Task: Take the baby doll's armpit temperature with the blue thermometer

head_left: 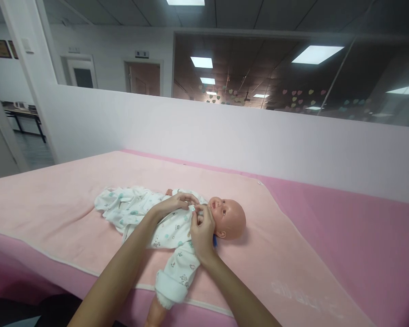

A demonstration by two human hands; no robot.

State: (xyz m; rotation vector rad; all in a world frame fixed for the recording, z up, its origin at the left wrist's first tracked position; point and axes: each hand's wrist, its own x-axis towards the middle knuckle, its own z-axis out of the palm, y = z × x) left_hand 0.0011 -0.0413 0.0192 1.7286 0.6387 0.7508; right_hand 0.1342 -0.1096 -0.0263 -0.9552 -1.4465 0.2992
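A baby doll (232,219) lies on its back, its bald head to the right. It wears a white baby shirt (175,230) with small green and brown prints. My left hand (177,203) reaches across the chest, its curled fingers gripping the shirt near the collar. Beside the doll's chin, my right hand (203,229) pinches the collar edge between thumb and fingers, where a small round snap (193,208) shows. The near sleeve (177,274) has a folded cuff, with the doll's hand end (156,313) sticking out. Matching printed cloth (117,206) covers the legs.
A peach blanket (293,268) lies under the doll on a pink padded surface (371,227). Behind it rises a low white wall (225,131) with glass above. A bit of blue (215,240) shows under the doll's neck. A desk (23,111) stands beyond, at far left.
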